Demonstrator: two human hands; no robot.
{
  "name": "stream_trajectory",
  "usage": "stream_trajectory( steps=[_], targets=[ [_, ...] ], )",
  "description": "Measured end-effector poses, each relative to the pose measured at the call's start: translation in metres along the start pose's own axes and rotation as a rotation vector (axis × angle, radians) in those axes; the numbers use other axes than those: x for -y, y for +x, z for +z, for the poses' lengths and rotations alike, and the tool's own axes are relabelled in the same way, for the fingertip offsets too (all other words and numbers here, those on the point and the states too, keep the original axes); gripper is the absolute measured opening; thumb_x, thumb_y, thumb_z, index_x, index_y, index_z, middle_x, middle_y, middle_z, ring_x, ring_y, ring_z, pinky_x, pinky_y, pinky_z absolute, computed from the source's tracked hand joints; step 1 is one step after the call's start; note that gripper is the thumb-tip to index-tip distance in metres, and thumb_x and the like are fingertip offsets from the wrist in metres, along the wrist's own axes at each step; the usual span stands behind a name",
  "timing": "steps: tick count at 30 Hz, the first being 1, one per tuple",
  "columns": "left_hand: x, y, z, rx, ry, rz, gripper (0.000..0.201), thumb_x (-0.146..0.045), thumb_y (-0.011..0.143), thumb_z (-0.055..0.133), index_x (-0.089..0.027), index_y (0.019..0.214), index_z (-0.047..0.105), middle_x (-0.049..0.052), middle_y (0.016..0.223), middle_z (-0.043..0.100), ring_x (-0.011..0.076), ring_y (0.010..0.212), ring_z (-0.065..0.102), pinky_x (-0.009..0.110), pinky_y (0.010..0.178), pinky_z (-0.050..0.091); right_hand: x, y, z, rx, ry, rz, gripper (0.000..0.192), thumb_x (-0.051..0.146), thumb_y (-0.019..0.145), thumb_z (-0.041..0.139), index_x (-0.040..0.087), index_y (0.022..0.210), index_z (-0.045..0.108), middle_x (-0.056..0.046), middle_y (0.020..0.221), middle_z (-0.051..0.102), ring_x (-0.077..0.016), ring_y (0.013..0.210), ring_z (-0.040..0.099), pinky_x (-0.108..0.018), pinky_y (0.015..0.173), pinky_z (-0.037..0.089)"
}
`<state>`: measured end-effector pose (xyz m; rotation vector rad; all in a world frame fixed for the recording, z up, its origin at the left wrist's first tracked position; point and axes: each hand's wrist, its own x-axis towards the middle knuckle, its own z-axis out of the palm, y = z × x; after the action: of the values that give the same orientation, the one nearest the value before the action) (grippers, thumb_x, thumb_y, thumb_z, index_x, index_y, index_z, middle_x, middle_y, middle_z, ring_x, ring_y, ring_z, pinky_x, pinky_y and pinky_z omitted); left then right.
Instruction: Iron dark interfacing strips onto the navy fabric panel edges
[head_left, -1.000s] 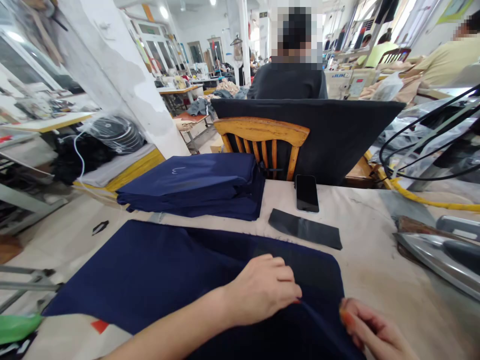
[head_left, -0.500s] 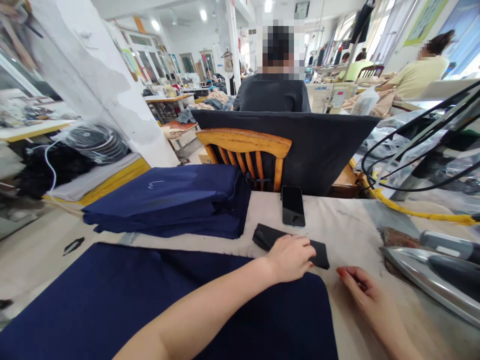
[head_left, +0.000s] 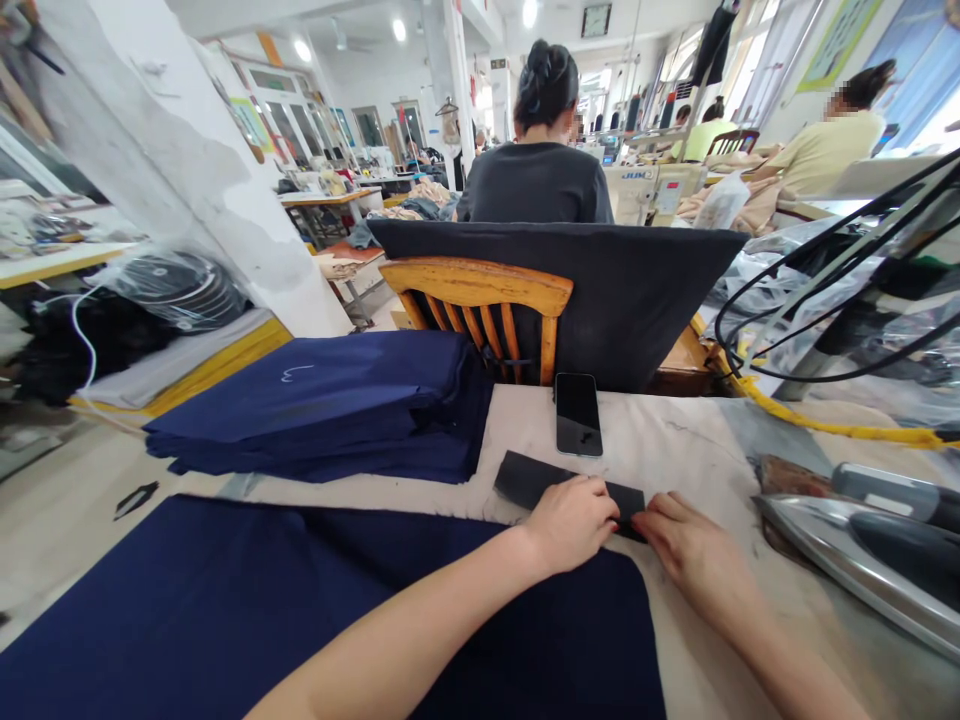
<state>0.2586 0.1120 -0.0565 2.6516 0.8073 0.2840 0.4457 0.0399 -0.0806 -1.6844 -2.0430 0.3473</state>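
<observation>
A narrow black fabric strip (head_left: pixel 534 482) lies slantwise on the pale covered table (head_left: pixel 682 445), just above the edge of a large navy cloth panel (head_left: pixel 285 600). My left hand (head_left: pixel 574 522) is closed over the middle of the strip, its fingertips pinching the near edge. At the strip's right end my right hand (head_left: pixel 686 540) is closed too, thumb and fingers gripping the corner. The two sets of fingertips are close together. Parts of the strip are hidden under my left hand. The navy panel spreads flat beneath my left forearm.
A folded navy fabric stack (head_left: pixel 322 400) with a chalk mark sits at the back left. A phone (head_left: pixel 578 415) lies beyond the strip. An iron (head_left: pixel 862 560) rests at right, near black cables (head_left: pixel 750 350). Behind the table stand a wooden chair (head_left: pixel 480 285) and a seated person (head_left: pixel 536 185).
My right hand has moved left and up from the bare table to the strip's right end and taken hold of it. My left hand stays on the strip. The view has shifted slightly.
</observation>
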Motion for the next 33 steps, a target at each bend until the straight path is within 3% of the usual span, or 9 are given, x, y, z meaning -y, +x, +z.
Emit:
stream_trajectory(
  steps=[7, 13, 18, 21, 25, 29, 33],
  targets=[
    [0.01, -0.001, -0.001, -0.05, -0.132, -0.048, 0.017, -0.031, 0.088, 0.061, -0.019, 0.093, 0.071, 0.002, 0.089, 0.063, 0.0156, 0.085, 0.061, 0.024, 0.075, 0.049, -0.005, 0.017, -0.001, 0.029, -0.001, -0.025, 0.02, 0.028, 0.088, 0.047, 0.022, 0.069, 0.048, -0.002, 0.075, 0.052, -0.0168, 0.071, 0.053, -0.03, 0.06, 0.04],
    [0.013, 0.001, -0.003, -0.044, -0.166, -0.089, 0.021, -0.023, 0.093, 0.051, -0.018, 0.089, 0.072, 0.001, 0.087, 0.064, 0.0143, 0.08, 0.062, 0.023, 0.072, 0.048, -0.008, 0.026, -0.006, 0.101, 0.054, -0.067, 0.029, 0.03, 0.094, 0.038, 0.022, 0.071, 0.053, -0.001, 0.074, 0.054, -0.0139, 0.069, 0.055, -0.027, 0.062, 0.044],
    [0.014, 0.002, -0.002, -0.044, -0.2, -0.12, 0.015, -0.025, 0.089, 0.058, -0.022, 0.095, 0.071, 0.0, 0.089, 0.065, 0.014, 0.082, 0.062, 0.023, 0.073, 0.047, -0.011, 0.029, -0.003, 0.028, -0.005, -0.052, 0.026, 0.034, 0.09, 0.047, 0.022, 0.067, 0.045, 0.001, 0.07, 0.052, -0.0135, 0.063, 0.053, -0.027, 0.056, 0.041],
    [0.014, 0.003, -0.001, -0.052, -0.23, -0.187, 0.015, -0.023, 0.087, 0.058, -0.022, 0.092, 0.072, 0.0, 0.087, 0.065, 0.0151, 0.081, 0.062, 0.024, 0.074, 0.047, -0.007, 0.026, -0.002, -0.054, -0.067, -0.034, 0.024, 0.042, 0.089, 0.049, 0.022, 0.076, 0.048, -0.002, 0.077, 0.055, -0.0152, 0.067, 0.055, -0.028, 0.056, 0.041],
    [0.011, 0.007, 0.002, -0.089, -0.268, -0.218, 0.011, -0.022, 0.082, 0.061, -0.022, 0.084, 0.072, 0.0, 0.082, 0.065, 0.0167, 0.076, 0.061, 0.027, 0.071, 0.048, 0.011, 0.013, -0.002, -0.068, -0.154, -0.113, 0.023, 0.041, 0.09, 0.047, 0.023, 0.098, 0.058, -0.005, 0.094, 0.059, -0.0198, 0.088, 0.056, -0.034, 0.071, 0.042],
    [0.016, 0.01, -0.005, -0.238, -0.367, -0.27, 0.007, -0.021, 0.079, 0.062, -0.02, 0.077, 0.069, -0.001, 0.076, 0.063, 0.0154, 0.072, 0.061, 0.024, 0.067, 0.047, 0.026, -0.002, 0.006, -0.013, -0.236, -0.182, 0.023, 0.038, 0.089, 0.048, 0.024, 0.099, 0.063, -0.005, 0.096, 0.062, -0.0222, 0.09, 0.056, -0.037, 0.074, 0.041],
    [0.05, -0.017, -0.048, -0.593, -0.469, -0.451, 0.022, -0.022, 0.092, 0.037, -0.016, 0.093, 0.058, 0.001, 0.075, 0.06, 0.0115, 0.063, 0.056, 0.02, 0.059, 0.045, 0.029, -0.014, 0.015, -0.041, -0.269, -0.146, 0.031, 0.041, 0.092, 0.045, 0.021, 0.11, 0.062, -0.008, 0.104, 0.062, -0.0226, 0.094, 0.056, -0.038, 0.075, 0.043]
  ],
)
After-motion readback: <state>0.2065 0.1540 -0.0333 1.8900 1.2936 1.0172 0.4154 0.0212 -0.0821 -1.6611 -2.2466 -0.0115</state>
